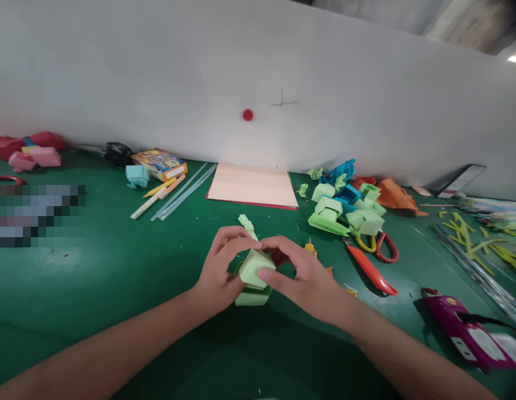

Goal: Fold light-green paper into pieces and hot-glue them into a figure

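A light green folded-paper model [254, 272] is held between my two hands over the middle of the green table. It has a boxy upper block above a wider folded base, and a narrow green paper strip [248, 226] sticks out beyond my fingers at the far side. My left hand [224, 269] is closed around the model's left side. From the right, my right hand [299, 275] grips the upper block, thumb on its near face and fingers behind it. The fingertips partly cover the model's far side.
Folded green paper pieces [326, 208], a red-handled cutter [370, 269] and scissors [386, 247] lie to the right. A purple power strip [466, 333] is nearer right. Behind stand paper sheets [253, 186], glue sticks [185, 194] and a patterned box [160, 163] along the white wall [158, 66].
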